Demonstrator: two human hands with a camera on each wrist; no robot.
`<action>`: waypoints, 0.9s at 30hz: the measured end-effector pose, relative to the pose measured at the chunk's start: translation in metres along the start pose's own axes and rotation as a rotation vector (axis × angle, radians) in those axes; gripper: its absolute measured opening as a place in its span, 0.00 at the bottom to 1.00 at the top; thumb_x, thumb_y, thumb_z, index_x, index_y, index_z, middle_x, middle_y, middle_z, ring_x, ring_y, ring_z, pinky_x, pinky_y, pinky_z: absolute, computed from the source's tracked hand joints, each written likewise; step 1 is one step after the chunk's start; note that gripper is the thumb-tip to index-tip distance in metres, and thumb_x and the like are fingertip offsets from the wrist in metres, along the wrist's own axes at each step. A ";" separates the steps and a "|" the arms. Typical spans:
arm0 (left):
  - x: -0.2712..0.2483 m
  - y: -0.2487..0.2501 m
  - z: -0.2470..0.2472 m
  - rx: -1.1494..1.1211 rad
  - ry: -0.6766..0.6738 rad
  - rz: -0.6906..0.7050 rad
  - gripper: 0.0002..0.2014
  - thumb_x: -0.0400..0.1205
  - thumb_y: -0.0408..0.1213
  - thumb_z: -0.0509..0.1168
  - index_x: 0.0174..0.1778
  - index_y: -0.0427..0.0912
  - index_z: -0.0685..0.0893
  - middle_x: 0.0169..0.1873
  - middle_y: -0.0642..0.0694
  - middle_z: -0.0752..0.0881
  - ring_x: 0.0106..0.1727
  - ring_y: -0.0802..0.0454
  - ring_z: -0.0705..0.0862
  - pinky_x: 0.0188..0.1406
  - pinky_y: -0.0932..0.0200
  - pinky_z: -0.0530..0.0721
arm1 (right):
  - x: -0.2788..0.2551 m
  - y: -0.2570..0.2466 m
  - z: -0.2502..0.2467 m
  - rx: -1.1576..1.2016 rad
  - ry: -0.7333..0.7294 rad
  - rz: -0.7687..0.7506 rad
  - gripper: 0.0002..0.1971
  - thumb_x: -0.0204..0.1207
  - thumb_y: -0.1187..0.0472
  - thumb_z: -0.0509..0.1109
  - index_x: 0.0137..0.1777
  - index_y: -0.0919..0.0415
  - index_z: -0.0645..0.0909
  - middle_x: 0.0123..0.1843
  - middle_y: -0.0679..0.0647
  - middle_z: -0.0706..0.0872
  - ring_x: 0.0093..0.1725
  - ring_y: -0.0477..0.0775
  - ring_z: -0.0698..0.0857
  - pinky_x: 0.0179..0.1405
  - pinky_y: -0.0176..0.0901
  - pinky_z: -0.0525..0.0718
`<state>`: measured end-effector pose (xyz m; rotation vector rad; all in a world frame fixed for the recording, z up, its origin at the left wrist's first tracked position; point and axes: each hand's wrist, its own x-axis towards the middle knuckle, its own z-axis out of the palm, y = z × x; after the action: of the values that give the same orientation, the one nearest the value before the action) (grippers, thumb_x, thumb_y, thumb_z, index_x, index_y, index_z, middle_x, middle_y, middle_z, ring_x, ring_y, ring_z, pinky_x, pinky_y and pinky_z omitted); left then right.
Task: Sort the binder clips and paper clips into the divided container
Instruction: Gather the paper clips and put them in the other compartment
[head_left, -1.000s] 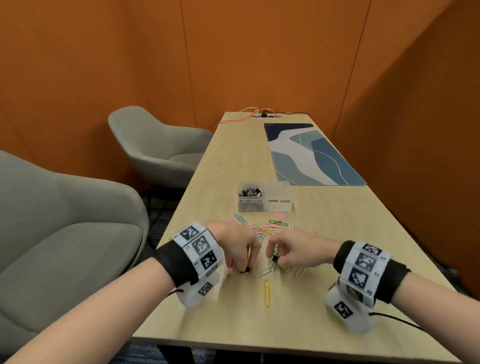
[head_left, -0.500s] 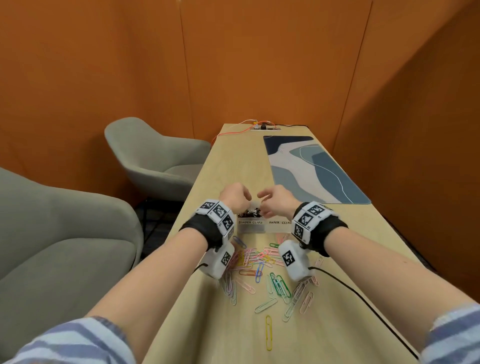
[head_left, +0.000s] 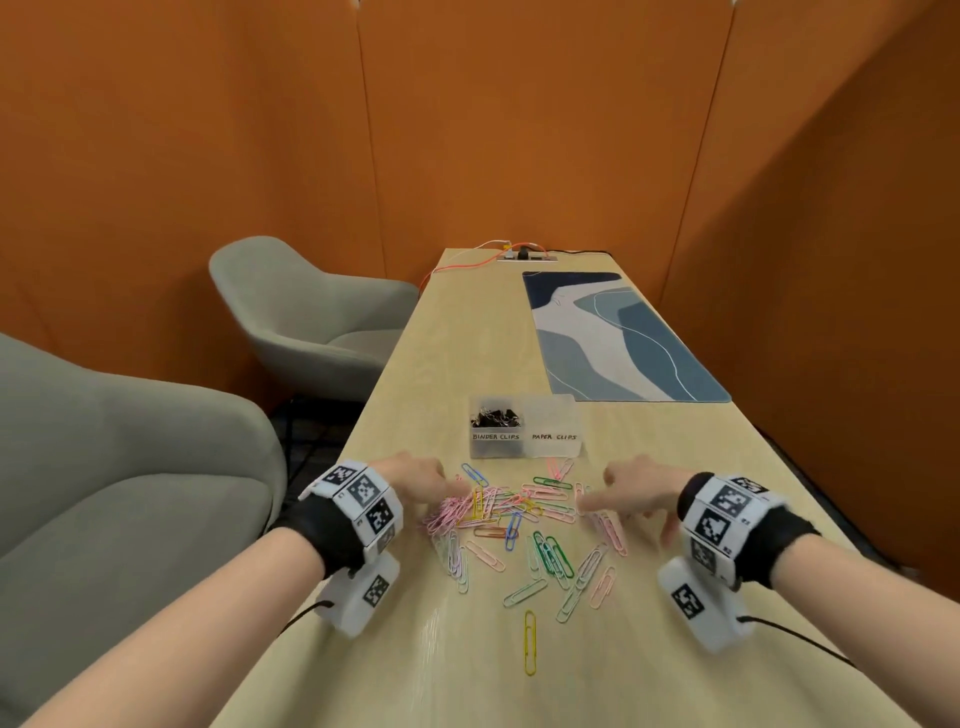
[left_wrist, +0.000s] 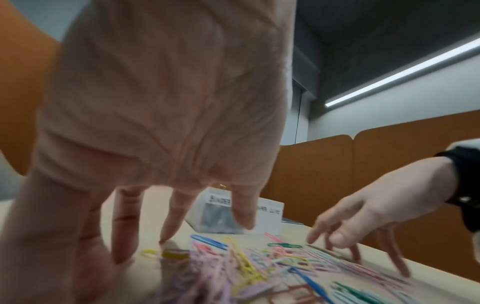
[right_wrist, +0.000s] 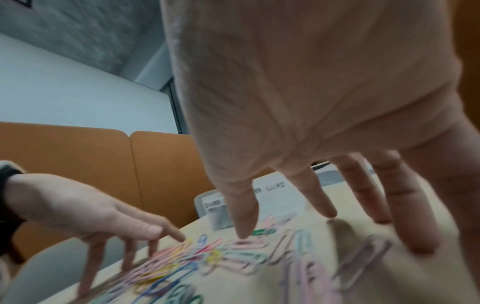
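A clear divided container (head_left: 551, 451) stands past the pile, labelled BINDER CLIPS and PAPER CLIPS. Black binder clips (head_left: 496, 417) fill its left compartment; the right compartment looks empty. Several coloured paper clips (head_left: 540, 535) lie scattered in front of it. My left hand (head_left: 457, 491) is at the pile's left edge with fingers (left_wrist: 171, 224) spread and tips down on the table. My right hand (head_left: 597, 506) is at the right edge, its fingers (right_wrist: 244, 214) also spread over pink clips. Neither hand holds anything.
A lone yellow paper clip (head_left: 530, 642) lies nearer me. A blue patterned mat (head_left: 613, 343) covers the far right of the table (head_left: 452, 353). Two grey chairs (head_left: 306, 312) stand to the left. Orange cables (head_left: 467, 257) run at the far end.
Both hands pinched small black clips at the front, carried them to the container, and have now come back empty to either side of the paper clip pile, fingers spread.
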<state>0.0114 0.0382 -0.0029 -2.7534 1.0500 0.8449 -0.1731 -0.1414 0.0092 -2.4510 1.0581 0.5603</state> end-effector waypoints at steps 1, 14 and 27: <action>-0.003 0.006 0.002 -0.042 -0.007 -0.001 0.38 0.76 0.71 0.55 0.76 0.50 0.69 0.73 0.39 0.71 0.63 0.40 0.81 0.69 0.45 0.79 | 0.001 -0.005 0.005 -0.011 0.009 -0.007 0.41 0.71 0.33 0.65 0.78 0.58 0.65 0.73 0.60 0.68 0.68 0.62 0.77 0.56 0.54 0.86; 0.011 0.053 0.015 -0.151 0.184 0.186 0.24 0.75 0.42 0.74 0.63 0.38 0.77 0.63 0.38 0.83 0.63 0.42 0.82 0.56 0.54 0.80 | 0.018 -0.053 0.026 -0.191 0.156 -0.231 0.23 0.74 0.64 0.67 0.70 0.58 0.73 0.69 0.63 0.71 0.67 0.65 0.77 0.65 0.47 0.77; 0.017 0.037 -0.002 -0.441 0.172 0.265 0.14 0.73 0.33 0.76 0.37 0.43 0.75 0.27 0.47 0.83 0.23 0.56 0.83 0.27 0.63 0.81 | 0.037 -0.025 0.008 0.403 0.124 -0.341 0.11 0.67 0.74 0.76 0.35 0.59 0.80 0.32 0.55 0.84 0.27 0.48 0.83 0.27 0.33 0.83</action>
<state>-0.0007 -0.0002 -0.0058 -3.1403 1.4396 0.9903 -0.1328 -0.1434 -0.0110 -2.2501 0.6894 0.0760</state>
